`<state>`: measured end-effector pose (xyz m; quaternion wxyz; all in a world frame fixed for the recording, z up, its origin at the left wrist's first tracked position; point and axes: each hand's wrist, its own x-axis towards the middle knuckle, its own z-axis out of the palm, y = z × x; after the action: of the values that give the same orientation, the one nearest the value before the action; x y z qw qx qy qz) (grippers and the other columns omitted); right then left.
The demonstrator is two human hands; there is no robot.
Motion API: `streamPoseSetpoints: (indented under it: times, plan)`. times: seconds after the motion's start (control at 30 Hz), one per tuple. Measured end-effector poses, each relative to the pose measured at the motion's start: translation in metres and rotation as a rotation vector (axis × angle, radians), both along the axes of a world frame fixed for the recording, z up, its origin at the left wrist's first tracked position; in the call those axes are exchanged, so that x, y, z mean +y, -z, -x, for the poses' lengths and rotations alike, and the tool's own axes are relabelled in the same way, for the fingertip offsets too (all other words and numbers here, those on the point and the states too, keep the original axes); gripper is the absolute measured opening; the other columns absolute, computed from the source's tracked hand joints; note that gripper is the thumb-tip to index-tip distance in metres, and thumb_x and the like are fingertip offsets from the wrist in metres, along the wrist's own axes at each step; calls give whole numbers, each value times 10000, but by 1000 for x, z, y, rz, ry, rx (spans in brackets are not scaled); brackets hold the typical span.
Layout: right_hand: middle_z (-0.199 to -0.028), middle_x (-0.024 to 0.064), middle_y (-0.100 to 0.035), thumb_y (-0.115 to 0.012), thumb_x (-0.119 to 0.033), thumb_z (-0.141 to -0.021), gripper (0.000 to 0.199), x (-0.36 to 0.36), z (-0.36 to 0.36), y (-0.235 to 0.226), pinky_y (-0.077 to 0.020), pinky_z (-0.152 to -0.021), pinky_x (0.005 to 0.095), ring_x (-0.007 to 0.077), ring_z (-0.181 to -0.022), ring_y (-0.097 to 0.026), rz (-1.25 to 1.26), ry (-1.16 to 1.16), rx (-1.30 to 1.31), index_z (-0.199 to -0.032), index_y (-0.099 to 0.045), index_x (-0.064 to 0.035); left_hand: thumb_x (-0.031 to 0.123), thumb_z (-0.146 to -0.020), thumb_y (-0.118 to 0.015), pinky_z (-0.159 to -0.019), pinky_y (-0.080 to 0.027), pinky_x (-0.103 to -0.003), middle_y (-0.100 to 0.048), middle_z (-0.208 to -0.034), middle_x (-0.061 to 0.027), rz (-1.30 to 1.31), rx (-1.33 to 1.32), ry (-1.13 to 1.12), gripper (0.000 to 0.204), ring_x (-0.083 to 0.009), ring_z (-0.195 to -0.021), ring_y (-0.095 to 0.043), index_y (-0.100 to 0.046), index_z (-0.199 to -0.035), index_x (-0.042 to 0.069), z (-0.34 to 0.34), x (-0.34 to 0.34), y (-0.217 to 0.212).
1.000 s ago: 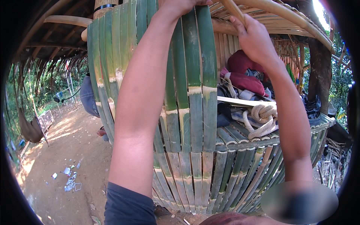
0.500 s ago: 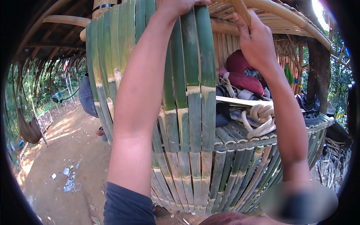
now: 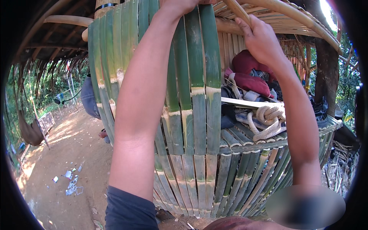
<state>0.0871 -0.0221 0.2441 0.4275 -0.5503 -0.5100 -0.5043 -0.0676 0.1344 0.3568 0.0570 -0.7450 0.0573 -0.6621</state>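
The green bamboo panel is standing upright, slats running vertically. The left hand is gripping its top edge; the right hand, just beside, is closing around a slanting bamboo stick.

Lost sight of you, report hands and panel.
Left hand atop green split-bamboo panel. Right hand gripping tan bamboo pole. Coiled white rope behind.

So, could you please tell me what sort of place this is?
Probably a rural bamboo hut under construction outdoors: a split green bamboo wall panel, a woven bamboo platform holding coiled rope, and a dirt yard edged by trees.
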Motion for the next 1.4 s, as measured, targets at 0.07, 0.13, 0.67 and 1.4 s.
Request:
streamPoseSetpoints:
  times: [0.07, 0.13, 0.67, 1.4]
  plan:
    - [-849, 244, -643, -536, -373, -1081, 392, -3, 8, -1, -468, -786, 498, 467, -840, -599, -18, -29, 24, -1162, -630, -1, 294, -648, -995, -1003, -532, -421, -703, -1260, -202, -124, -41, 7, 918, -340, -1187, -677, -395, -1289, 26, -2, 10, -4]
    - [-870, 255, -647, -534, -374, -1080, 398, -5, 25, 5, -465, -795, 507, 479, -861, -596, -80, -117, 61, -1169, -631, 2, 296, -656, -991, -1010, -532, -418, -702, -1263, -204, -73, -39, 13, 914, -340, -1195, -674, -396, -1294, 24, -2, 11, -5]
    - [-942, 263, -676, -536, -365, -1077, 412, -1, 15, -4, -480, -839, 508, 483, -930, -620, 35, 67, 95, -1175, -639, 22, 314, -649, -996, -992, -530, -422, -708, -1250, -193, -105, -45, -2, 911, -345, -1194, -668, -383, -1255, 19, -4, 12, -4]
    - [-845, 257, -655, -534, -356, -1076, 410, 0, -2, 3, -465, -807, 525, 481, -898, -623, -6, 50, -26, -1101, -629, 42, 315, -626, -1005, -993, -538, -434, -674, -1287, -238, 67, -52, -125, 1062, -349, -1173, -678, -358, -1412, 12, -3, -2, -1]
